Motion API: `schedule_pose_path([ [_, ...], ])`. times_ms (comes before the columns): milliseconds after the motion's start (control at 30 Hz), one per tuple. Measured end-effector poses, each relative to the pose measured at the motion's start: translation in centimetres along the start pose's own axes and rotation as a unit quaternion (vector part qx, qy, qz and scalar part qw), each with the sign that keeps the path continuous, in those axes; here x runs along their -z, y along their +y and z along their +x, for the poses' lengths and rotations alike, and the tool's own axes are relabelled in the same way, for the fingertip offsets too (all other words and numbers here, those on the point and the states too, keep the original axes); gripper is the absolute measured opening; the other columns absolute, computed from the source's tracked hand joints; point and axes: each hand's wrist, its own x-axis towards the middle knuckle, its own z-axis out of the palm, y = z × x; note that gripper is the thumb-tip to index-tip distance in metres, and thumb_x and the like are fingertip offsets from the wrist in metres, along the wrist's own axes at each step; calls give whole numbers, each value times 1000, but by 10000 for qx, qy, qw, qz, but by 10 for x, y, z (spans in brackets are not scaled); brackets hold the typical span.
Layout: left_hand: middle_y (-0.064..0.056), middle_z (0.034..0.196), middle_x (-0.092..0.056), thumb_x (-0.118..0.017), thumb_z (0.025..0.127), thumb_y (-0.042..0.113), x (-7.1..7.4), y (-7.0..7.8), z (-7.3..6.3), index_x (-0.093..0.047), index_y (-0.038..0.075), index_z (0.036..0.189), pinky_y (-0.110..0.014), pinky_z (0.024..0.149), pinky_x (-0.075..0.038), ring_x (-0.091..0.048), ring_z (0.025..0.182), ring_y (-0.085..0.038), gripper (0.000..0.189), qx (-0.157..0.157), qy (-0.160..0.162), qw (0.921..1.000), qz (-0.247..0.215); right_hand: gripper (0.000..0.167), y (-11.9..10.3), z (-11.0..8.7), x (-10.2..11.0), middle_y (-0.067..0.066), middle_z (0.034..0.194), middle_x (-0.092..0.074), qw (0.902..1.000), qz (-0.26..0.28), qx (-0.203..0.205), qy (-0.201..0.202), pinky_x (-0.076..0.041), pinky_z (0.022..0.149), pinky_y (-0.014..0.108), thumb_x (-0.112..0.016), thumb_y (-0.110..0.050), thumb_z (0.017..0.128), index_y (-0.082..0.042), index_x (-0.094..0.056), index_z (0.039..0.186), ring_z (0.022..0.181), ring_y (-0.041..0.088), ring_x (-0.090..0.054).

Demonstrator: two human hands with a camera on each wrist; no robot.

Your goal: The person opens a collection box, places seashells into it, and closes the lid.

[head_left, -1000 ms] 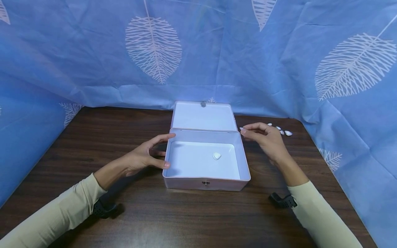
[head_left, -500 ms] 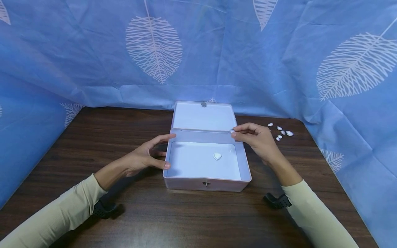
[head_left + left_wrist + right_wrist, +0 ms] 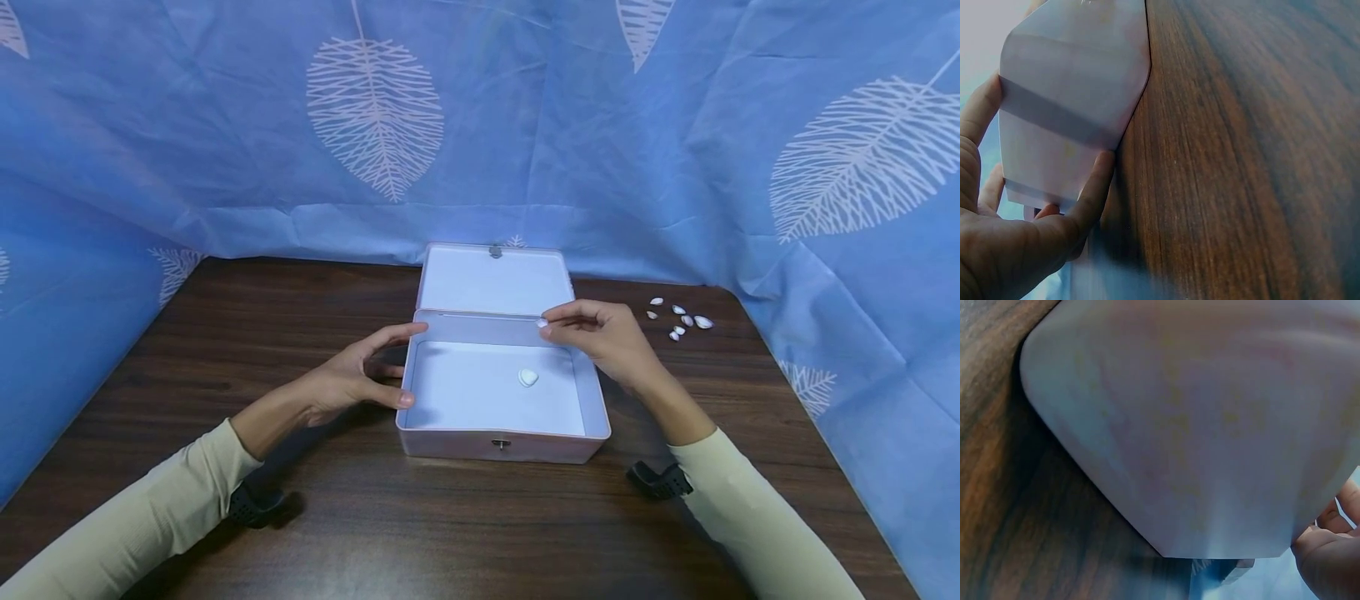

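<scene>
A pale metal-looking box [image 3: 450, 444] stands with its lid [image 3: 495, 281] tilted back. My left hand [image 3: 341, 377] touches the box's left side, fingers spread and fairly straight; the left wrist view shows its fingertips against the box wall [image 3: 1066, 94]. Over the back right part of the box, my right hand [image 3: 603, 340] pinches a small white shell-like piece [image 3: 542, 322] between thumb and fingers. Another white shell-like piece [image 3: 528, 377] lies on the box floor. In the right wrist view, the box's side [image 3: 1191, 425] covers most of the right hand [image 3: 1329, 562].
Several small white shell-like pieces [image 3: 703, 322] lie scattered on the dark wooden table [image 3: 360, 517], right of the box. A blue cloth [image 3: 525, 150] with white leaf prints hangs behind and at the sides. The box's latch [image 3: 501, 443] faces me.
My right hand has moved left with the pinched piece, from beside the box to above its interior, uncovering more loose pieces on the table. My left hand has stayed at the box's side.
</scene>
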Motion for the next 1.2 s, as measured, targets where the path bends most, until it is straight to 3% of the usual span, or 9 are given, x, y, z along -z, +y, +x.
schedule_pose_path([
  [200,-5,190,-4,-95,93,15,1,0,-1,-31,28,179,-57,120,-52,-36,165,-56,108,-3,-33,10000,-27,40,0,0,-1,-9,106,-84,9999,28,59,-92,-60,88,25,-89,-23,100,2,-80,130,98,10,-76],
  [600,-6,190,-5,-95,93,18,1,1,-1,-34,32,178,-58,121,-51,-38,165,-54,105,25,1,10000,89,45,0,-14,17,-11,111,-82,9999,-84,-62,-5,-60,93,28,-87,-30,103,1,-78,134,103,10,-77],
  [800,-7,190,-8,-95,93,19,1,1,-1,-35,32,178,-59,121,-51,-39,164,-54,105,11,16,9999,133,44,6,-19,33,-16,114,-81,9998,-105,-47,154,-61,95,23,-86,-29,103,1,-77,134,105,7,-79],
  [1200,-8,189,-7,-95,93,16,0,2,0,-35,29,177,-58,120,-52,-40,163,-56,104,-33,18,9999,98,32,28,-35,67,-22,113,-79,9978,-248,-195,582,-58,94,15,-83,-31,106,-10,-81,130,102,3,-81],
])
